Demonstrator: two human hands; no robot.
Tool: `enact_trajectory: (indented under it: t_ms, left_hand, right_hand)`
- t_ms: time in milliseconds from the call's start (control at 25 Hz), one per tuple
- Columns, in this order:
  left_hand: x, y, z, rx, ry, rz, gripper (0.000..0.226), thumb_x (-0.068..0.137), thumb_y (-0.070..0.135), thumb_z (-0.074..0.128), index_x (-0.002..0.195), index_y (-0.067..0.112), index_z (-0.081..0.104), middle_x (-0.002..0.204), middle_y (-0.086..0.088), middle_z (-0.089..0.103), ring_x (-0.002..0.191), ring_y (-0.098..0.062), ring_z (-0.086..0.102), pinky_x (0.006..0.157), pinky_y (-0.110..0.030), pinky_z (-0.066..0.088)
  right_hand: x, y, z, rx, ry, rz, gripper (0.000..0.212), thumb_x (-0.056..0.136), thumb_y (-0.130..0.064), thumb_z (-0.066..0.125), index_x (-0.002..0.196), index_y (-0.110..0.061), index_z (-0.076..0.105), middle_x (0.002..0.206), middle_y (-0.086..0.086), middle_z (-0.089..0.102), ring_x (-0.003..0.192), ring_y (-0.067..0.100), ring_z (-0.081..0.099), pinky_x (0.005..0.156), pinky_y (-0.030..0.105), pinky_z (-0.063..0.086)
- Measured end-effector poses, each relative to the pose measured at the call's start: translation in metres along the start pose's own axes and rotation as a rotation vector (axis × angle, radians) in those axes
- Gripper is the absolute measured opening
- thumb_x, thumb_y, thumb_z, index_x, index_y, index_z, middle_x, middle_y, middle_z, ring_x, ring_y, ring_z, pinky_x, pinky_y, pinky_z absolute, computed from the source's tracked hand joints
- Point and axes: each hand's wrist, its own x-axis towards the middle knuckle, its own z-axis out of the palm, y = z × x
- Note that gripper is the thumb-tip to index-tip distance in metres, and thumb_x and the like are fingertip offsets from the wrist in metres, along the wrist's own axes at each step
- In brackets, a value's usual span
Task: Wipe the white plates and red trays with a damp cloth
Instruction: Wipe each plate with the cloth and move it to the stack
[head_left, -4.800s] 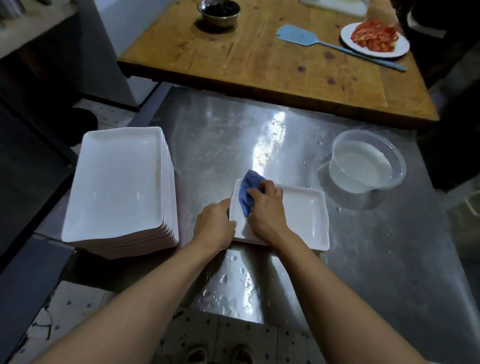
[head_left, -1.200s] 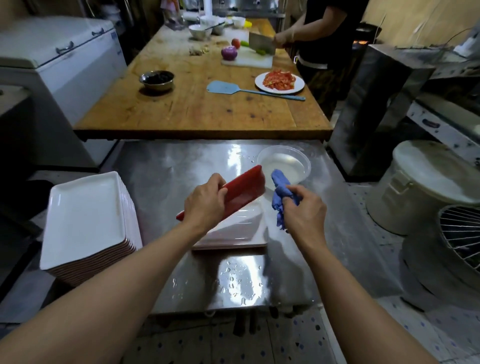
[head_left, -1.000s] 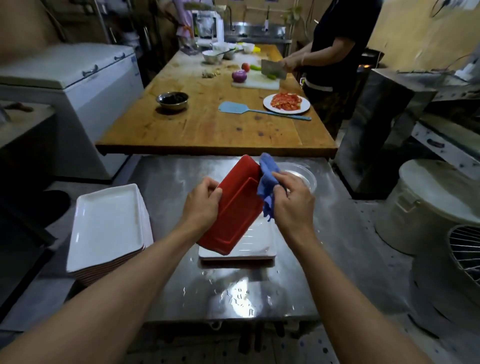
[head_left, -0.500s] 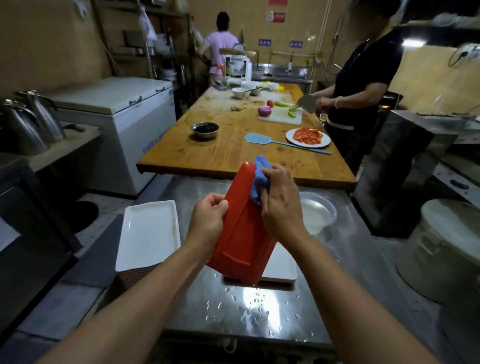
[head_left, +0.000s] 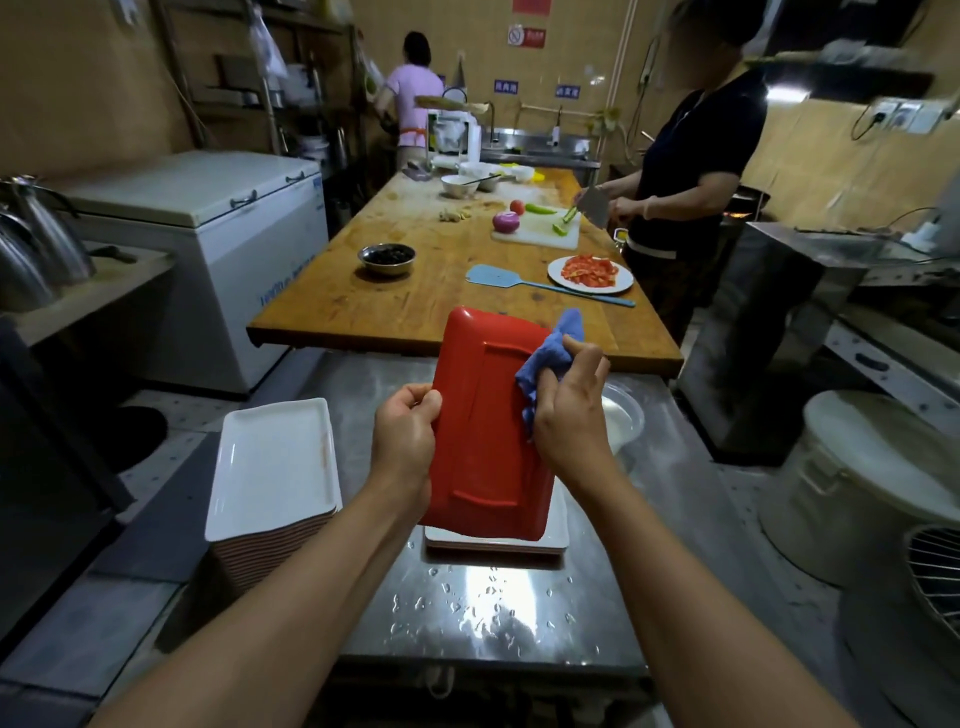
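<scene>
Fingers (head_left: 415, 400) of our left hand (head_left: 404, 439) curl round the left edge of the red tray (head_left: 480, 447), which we hold upright above the steel counter (head_left: 488, 618), underside toward us. Left of it stands the stack of white plates (head_left: 272, 460); one white plate (head_left: 493, 545) lies directly beneath the tray. Our right hand (head_left: 569, 415) grips the blue cloth (head_left: 545, 358), pressing it against the tray's upper right edge. Just beyond, partly hidden, sits a clear bowl (head_left: 623, 415). Droplets spot the counter's near edge.
</scene>
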Motion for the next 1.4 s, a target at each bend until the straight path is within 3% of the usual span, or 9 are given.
enact_trajectory:
  t_ms: [120,320,520,640,800,880,1000,1160,1400]
  left_hand:
    - [0.006,0.002,0.008,-0.109,0.074,-0.020,0.022,0.096,0.010,0.044,0.079,0.015,0.056,0.071,-0.006,0.061,0.062,-0.018,0.059,0.061,-0.032,0.052]
    - [0.019,0.008,0.014,-0.230,0.159,-0.003,0.023,0.095,0.012,0.048,0.074,0.018,0.056,0.067,0.001,0.063,0.060,-0.013,0.060,0.058,-0.028,0.048]
    - [0.013,0.001,0.011,-0.239,-0.003,-0.080,0.024,0.100,0.014,0.039,0.081,0.017,0.053,0.073,-0.001,0.063,0.065,-0.013,0.062,0.060,-0.031,0.048]
    - [0.020,0.013,-0.005,-0.061,-0.166,-0.085,0.013,0.098,0.024,0.045,0.099,0.016,0.055,0.094,-0.004,0.065,0.086,-0.019,0.064,0.071,-0.035,0.049]
    - [0.042,0.058,-0.025,0.391,-0.203,0.225,0.066,0.077,0.033,0.071,0.134,0.017,0.040,0.116,0.001,0.055,0.099,-0.009,0.056,0.074,-0.023,0.045]
    - [0.047,0.078,-0.028,0.577,-0.390,0.237,0.068,0.065,0.036,0.077,0.126,0.024,0.049,0.108,0.006,0.060,0.095,-0.008,0.060,0.074,-0.024,0.050]
    - [0.047,0.080,-0.027,0.679,-0.599,0.147,0.046,0.058,0.029,0.081,0.100,0.029,0.063,0.083,0.009,0.072,0.076,-0.006,0.069,0.059,-0.017,0.053]
    - [0.047,0.063,-0.028,0.468,-0.532,0.159,0.042,0.054,0.021,0.080,0.094,0.019,0.066,0.079,0.004,0.074,0.073,-0.014,0.071,0.059,-0.021,0.054]
    - [0.046,0.059,-0.028,0.333,-0.429,0.096,0.033,0.067,0.007,0.075,0.098,0.014,0.065,0.083,-0.003,0.072,0.073,-0.018,0.071,0.056,-0.028,0.057]
  right_hand:
    - [-0.022,0.007,0.004,-0.005,-0.055,0.096,0.026,0.092,-0.012,0.043,0.113,-0.019,0.029,0.118,0.019,0.043,0.096,0.039,0.058,0.077,0.059,0.049]
    - [-0.051,0.015,0.003,0.073,-0.043,0.178,0.036,0.091,-0.014,0.050,0.118,-0.025,0.029,0.123,0.015,0.047,0.108,0.030,0.055,0.091,0.052,0.048]
    - [-0.030,0.012,-0.015,0.246,0.006,0.298,0.042,0.077,-0.004,0.062,0.103,-0.026,0.037,0.086,0.003,0.062,0.074,0.020,0.067,0.075,0.047,0.057]
    - [-0.021,0.012,-0.026,0.155,-0.042,0.284,0.046,0.064,-0.012,0.066,0.094,-0.034,0.038,0.087,0.003,0.063,0.077,0.021,0.067,0.074,0.047,0.058]
    - [-0.006,0.006,-0.050,-0.018,-0.177,0.200,0.050,0.054,-0.013,0.067,0.087,-0.038,0.038,0.079,0.005,0.059,0.057,0.017,0.058,0.058,0.042,0.055]
    - [0.000,0.002,-0.058,-0.092,-0.266,0.137,0.051,0.052,-0.013,0.066,0.087,-0.037,0.038,0.079,0.010,0.058,0.055,0.019,0.055,0.052,0.040,0.052]
    - [0.006,-0.006,-0.061,-0.191,-0.354,0.046,0.054,0.056,-0.009,0.069,0.089,-0.039,0.037,0.087,0.013,0.057,0.060,0.036,0.058,0.051,0.046,0.052]
    - [0.012,-0.011,-0.058,-0.218,-0.331,-0.044,0.050,0.060,-0.009,0.065,0.091,-0.038,0.038,0.089,0.009,0.058,0.060,0.030,0.058,0.052,0.042,0.051]
    - [0.014,-0.008,-0.038,-0.334,-0.215,-0.237,0.043,0.071,-0.021,0.054,0.113,-0.019,0.047,0.105,-0.009,0.044,0.094,0.014,0.045,0.082,0.036,0.041]
